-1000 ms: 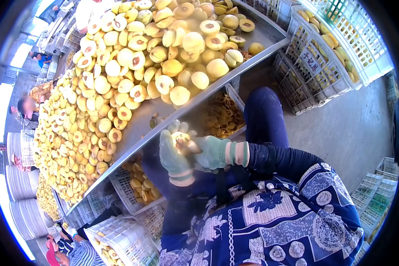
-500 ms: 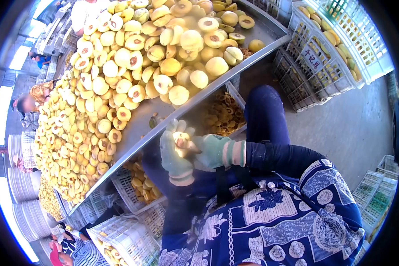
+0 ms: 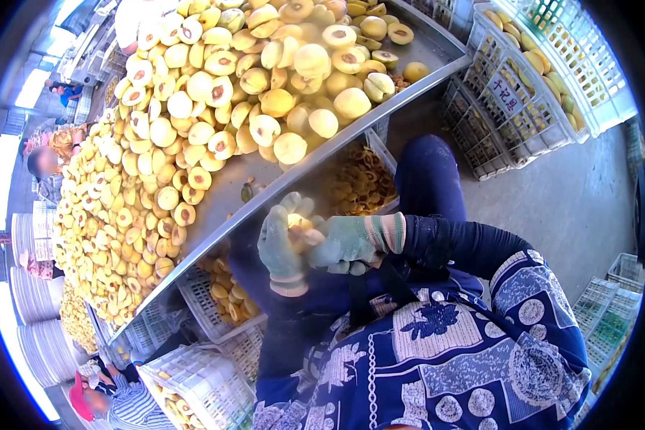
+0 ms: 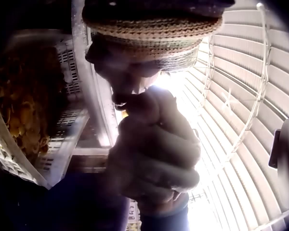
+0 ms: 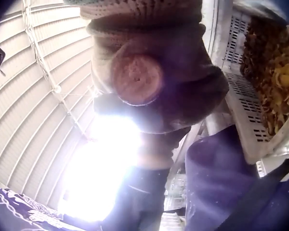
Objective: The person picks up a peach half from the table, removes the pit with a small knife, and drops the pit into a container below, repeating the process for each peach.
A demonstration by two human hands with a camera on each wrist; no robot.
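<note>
Both hands wear pale green knit gloves and meet just off the table's metal edge in the head view. My left hand (image 3: 281, 247) holds a yellow peach half (image 3: 299, 223) in its curled fingers, cut side partly showing. Against it, my right hand (image 3: 351, 242) is closed in a fist. The right wrist view shows a round, pinkish-brown handle end (image 5: 137, 79) sticking out of this fist; the tool's far end is hidden at the fruit. In the left wrist view the right fist (image 4: 154, 149) sits close below the left hand (image 4: 123, 72).
A metal table (image 3: 240, 188) bears a big heap of halved peaches (image 3: 158, 150). Under its edge stand a crate of peelings or scraps (image 3: 365, 179) and a crate of peaches (image 3: 229, 297). Stacked white crates (image 3: 505, 100) stand right; other people (image 3: 107, 401) sit left.
My right hand has rolled and its wrist has risen slightly, so its curled fingers show more underneath. The left hand still holds the peach half, shifted only slightly.
</note>
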